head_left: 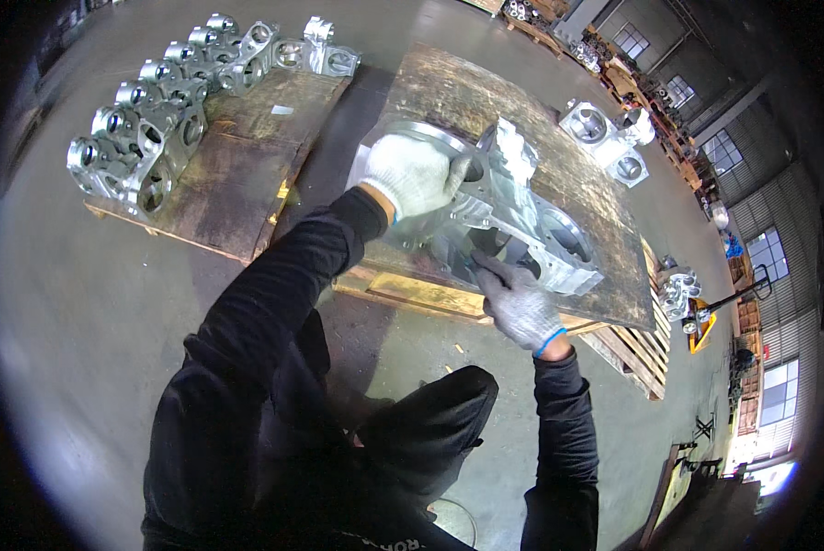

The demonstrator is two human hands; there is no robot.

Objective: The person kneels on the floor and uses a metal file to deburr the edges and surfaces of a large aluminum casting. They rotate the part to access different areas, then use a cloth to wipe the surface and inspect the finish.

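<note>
A large silver metal casting (518,207) with round bores lies on a dark wooden board (605,216) in front of me. My left hand (412,174), in a white knit glove, is curled over the casting's left side, next to a wide ring-shaped rim. My right hand (522,308), in a greyish glove with a blue cuff edge, is at the casting's near edge. Its front fingers stretch toward an opening there and nothing is visibly held. The hand partly hides the casting's near side.
Several similar castings (155,138) stand in rows on a second board-topped pallet (233,151) at the left. Another casting (605,138) sits at the board's far right. A slatted pallet (628,354) sticks out at the near right. Farther right stands a yellow pallet jack (699,331).
</note>
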